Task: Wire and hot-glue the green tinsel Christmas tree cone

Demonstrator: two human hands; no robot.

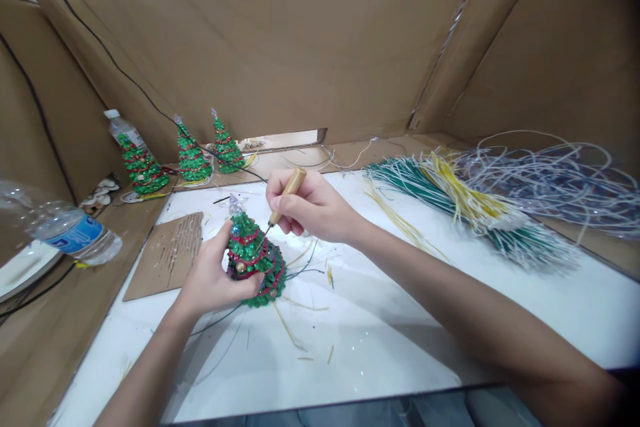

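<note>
A small beaded Christmas tree (249, 250), green with red garlands, small baubles and a clear star on top, stands tilted on the white work surface. Around its left side my left hand (220, 273) is closed, thumb across the front. My right hand (313, 207) grips an awl (289, 195) by its wooden handle. The awl's thin metal shaft slants down to the tree's upper right side; whether its tip is in among the beads I cannot make out. Loose wire ends stick out from the tree's base.
Three similar trees (187, 155) stand at the back left by a plastic bottle. Another water bottle (83, 237) and a cardboard piece (165, 257) are on the left. Bundled green and yellow wires (450, 197) and tangled clear strands (555, 177) lie at right. Cardboard walls (280, 40) enclose the table.
</note>
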